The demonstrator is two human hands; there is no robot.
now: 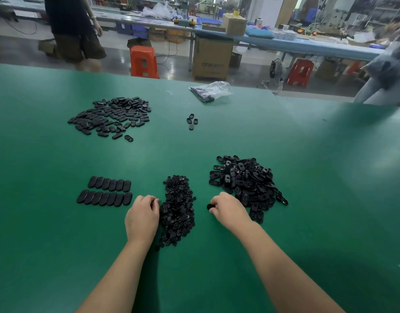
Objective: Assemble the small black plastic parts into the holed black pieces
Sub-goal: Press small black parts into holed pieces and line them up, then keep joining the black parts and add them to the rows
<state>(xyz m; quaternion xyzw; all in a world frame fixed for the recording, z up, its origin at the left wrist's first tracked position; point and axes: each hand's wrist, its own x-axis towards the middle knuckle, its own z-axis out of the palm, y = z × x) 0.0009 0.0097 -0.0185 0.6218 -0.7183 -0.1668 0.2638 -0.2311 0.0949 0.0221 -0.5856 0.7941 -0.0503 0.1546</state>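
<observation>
Left fingertips (154, 203) hidden among parts (178, 208)

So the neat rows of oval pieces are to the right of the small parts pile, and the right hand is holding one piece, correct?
Not quite. In the head view the neat rows lie left of the small parts pile. The right hand does hold one black piece.

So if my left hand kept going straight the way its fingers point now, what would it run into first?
Probably the pile of small black parts. Your left hand has its curled fingertips right at that pile's left edge, seemingly touching it already, though depth is hard to judge.
</observation>
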